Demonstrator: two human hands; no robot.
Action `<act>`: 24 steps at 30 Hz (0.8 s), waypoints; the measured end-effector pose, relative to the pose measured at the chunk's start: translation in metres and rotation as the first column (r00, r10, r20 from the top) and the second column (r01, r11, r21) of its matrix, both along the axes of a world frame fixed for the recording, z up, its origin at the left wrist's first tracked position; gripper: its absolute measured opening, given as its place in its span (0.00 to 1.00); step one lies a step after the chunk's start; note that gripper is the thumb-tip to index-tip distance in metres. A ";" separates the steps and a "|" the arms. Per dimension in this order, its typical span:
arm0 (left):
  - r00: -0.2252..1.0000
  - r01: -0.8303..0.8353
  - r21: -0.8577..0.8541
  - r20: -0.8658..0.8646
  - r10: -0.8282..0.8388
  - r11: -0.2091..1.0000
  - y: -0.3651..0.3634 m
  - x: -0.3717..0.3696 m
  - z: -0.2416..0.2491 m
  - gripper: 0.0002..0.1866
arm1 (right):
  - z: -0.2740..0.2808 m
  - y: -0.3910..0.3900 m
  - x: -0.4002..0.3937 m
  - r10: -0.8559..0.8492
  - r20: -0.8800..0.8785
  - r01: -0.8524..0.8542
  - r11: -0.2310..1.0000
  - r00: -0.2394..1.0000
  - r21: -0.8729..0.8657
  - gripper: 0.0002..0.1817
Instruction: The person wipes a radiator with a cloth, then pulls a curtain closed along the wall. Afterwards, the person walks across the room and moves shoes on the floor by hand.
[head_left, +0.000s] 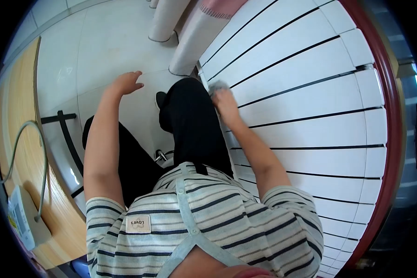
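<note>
- Your right hand [225,103] sits a little above the centre of the view, at about 12 o'clock, pressed down on the edge of the white slatted surface [310,88].
- Under this hand there is a small grey cloth [217,86]. The fingers are closed over it and hold it flat against the slats (only a grey corner shows past the fingertips, so I cannot tell how big it is).
- The cloth lies at the near-left corner of the slatted surface, just beside your black trouser leg [192,125].
- Your left hand [125,83] is at about 10 o'clock from the centre, well apart from the right one. Its fingers are loosely spread and it holds nothing; it hangs in the air above the pale tiled floor [106,46].
- The slatted surface fills the right half of the view, from 12 o'clock to 5 o'clock. Dark gaps run between the white slats, and a dark red rim [391,116] borders it at 3 o'clock.
- At about 12 o'clock, at the top, two pale cylinder legs [190,41] stand on the floor, and a pink fabric [220,7] shows above them.
- At 9 o'clock you see a wooden panel [18,116] with a grey cable [30,139] that bends down over it.
- At 6 o'clock your striped shirt [204,222] fills the lower part of the view.
</note>
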State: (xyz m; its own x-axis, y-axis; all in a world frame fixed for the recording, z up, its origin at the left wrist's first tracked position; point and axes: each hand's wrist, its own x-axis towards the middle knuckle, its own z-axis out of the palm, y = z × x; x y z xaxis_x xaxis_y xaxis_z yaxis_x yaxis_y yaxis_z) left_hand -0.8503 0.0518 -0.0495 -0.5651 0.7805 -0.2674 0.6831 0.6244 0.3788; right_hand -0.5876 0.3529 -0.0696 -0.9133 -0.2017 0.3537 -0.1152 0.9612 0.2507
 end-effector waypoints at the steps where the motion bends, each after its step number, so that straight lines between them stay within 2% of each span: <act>1: 1.000 0.000 0.003 -0.017 0.000 1.000 0.001 0.002 -0.001 0.27 | -0.024 0.000 0.012 0.009 0.013 -0.009 1.000 1.000 -0.014 0.08; 3: 1.000 -0.006 0.023 -0.030 0.007 1.000 0.000 0.003 -0.006 0.25 | -0.056 -0.003 0.021 0.015 0.321 0.048 0.981 0.947 -0.189 0.12; 4: 1.000 -0.012 -0.001 -0.025 0.012 1.000 -0.001 0.002 -0.006 0.25 | -0.053 -0.008 0.018 0.029 0.326 0.044 0.976 0.945 -0.212 0.12; 6: 0.999 -0.007 0.117 -0.043 0.012 0.993 0.003 0.003 -0.004 0.23 | -0.027 0.000 0.007 -0.075 0.088 0.105 0.903 0.993 -0.417 0.19; 7: 0.999 -0.009 0.099 -0.032 0.012 0.995 0.007 0.006 0.003 0.23 | -0.007 0.005 -0.005 -0.250 0.153 0.291 0.746 0.956 -0.598 0.23; 8: 0.994 -0.073 0.246 0.093 0.051 0.967 0.011 0.008 0.018 0.22 | 0.017 0.006 -0.017 -0.395 0.252 0.441 0.520 0.883 -0.732 0.27; 9: 0.975 -0.151 0.381 0.210 0.073 0.912 0.017 0.010 0.030 0.21 | 0.047 0.003 -0.021 -0.320 0.272 0.337 0.167 0.907 -0.927 0.30; 10: 0.960 -0.204 0.565 0.274 0.052 0.800 0.026 0.016 0.036 0.21 | 0.076 -0.001 -0.030 -0.245 0.250 0.197 -0.220 0.937 -0.955 0.34; 11: 0.945 -0.260 0.722 0.325 0.016 0.642 0.036 0.026 0.045 0.21 | 0.096 -0.008 -0.040 -0.235 0.235 0.183 -0.222 0.943 -0.958 0.34; 12: 0.942 -0.255 0.808 0.331 -0.053 0.531 0.047 0.043 0.067 0.22 | 0.114 -0.017 -0.044 -0.195 0.162 0.088 -0.339 0.967 -0.937 0.34; 13: 0.894 -0.302 0.849 0.410 -0.180 0.433 0.059 0.060 0.081 0.24 | 0.127 -0.026 -0.045 -0.163 0.091 0.007 -0.455 0.982 -0.890 0.35; 14: 0.894 -0.319 0.839 0.421 -0.155 0.441 0.072 0.080 0.089 0.25 | 0.138 -0.036 -0.045 -0.154 0.087 0.007 -0.460 0.984 -0.888 0.35; 15: 0.893 -0.336 0.829 0.432 -0.130 0.448 0.083 0.101 0.097 0.26 | 0.146 -0.047 -0.046 -0.109 0.049 -0.018 -0.544 0.993 -0.839 0.32; 16: 0.906 -0.316 0.790 0.415 -0.079 0.526 0.084 0.124 0.116 0.27 | 0.156 -0.061 -0.046 -0.064 0.008 -0.034 -0.623 0.998 -0.781 0.30; 18: 0.736 -0.541 0.749 0.642 -0.217 0.381 0.101 0.132 0.102 0.22 | 0.168 -0.079 -0.045 -0.058 0.007 -0.033 -0.664 0.998 -0.747 0.29; 19: 0.743 -0.540 0.753 0.636 -0.207 0.375 0.098 0.129 0.101 0.22 | 0.165 -0.077 -0.044 -0.036 -0.023 -0.040 -0.611 0.999 -0.790 0.30; 21: 0.351 -0.837 0.472 0.851 -0.390 0.277 0.092 0.125 0.103 0.18 | 0.155 -0.069 -0.044 -0.015 -0.050 -0.050 -0.523 0.999 -0.851 0.31; 22: 0.356 -0.836 0.475 0.850 -0.389 0.274 0.090 0.126 0.105 0.18 | 0.148 -0.068 -0.043 -0.011 -0.053 -0.051 -0.522 0.999 -0.851 0.31; 24: 0.278 -0.890 0.402 0.852 -0.443 0.215 0.088 0.127 0.108 0.13 | 0.137 -0.071 -0.041 -0.051 -0.058 -0.077 -0.705 0.997 -0.705 0.33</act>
